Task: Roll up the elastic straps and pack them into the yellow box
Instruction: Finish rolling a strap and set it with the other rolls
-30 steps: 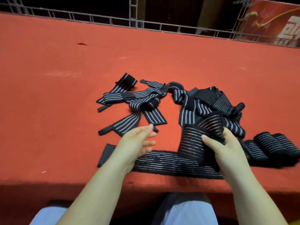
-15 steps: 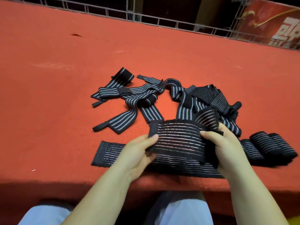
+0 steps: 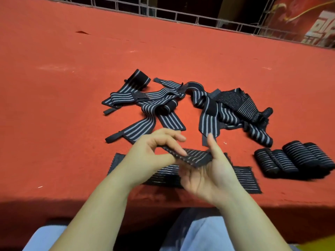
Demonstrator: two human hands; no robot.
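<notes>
A wide black elastic strap with thin pale stripes (image 3: 243,176) lies flat along the near table edge. Its folded-over end (image 3: 195,157) is lifted between my hands. My left hand (image 3: 154,156) pinches that end between thumb and fingers. My right hand (image 3: 208,174) is palm up under it, thumb raised and fingers loosely curled beneath the fold. A heap of loose black straps with grey stripes (image 3: 181,109) lies behind my hands. Several rolled-up straps (image 3: 293,158) sit side by side at the right. A sliver of yellow (image 3: 324,245) shows at the bottom right corner.
The table is covered in red felt (image 3: 72,78). A metal wire railing (image 3: 181,13) runs along its far edge. My knees in light blue trousers (image 3: 195,232) are just below the near edge.
The lifted strap end has been folded down into a narrower fold. My left hand has closed on it and my right hand has turned palm up beneath it.
</notes>
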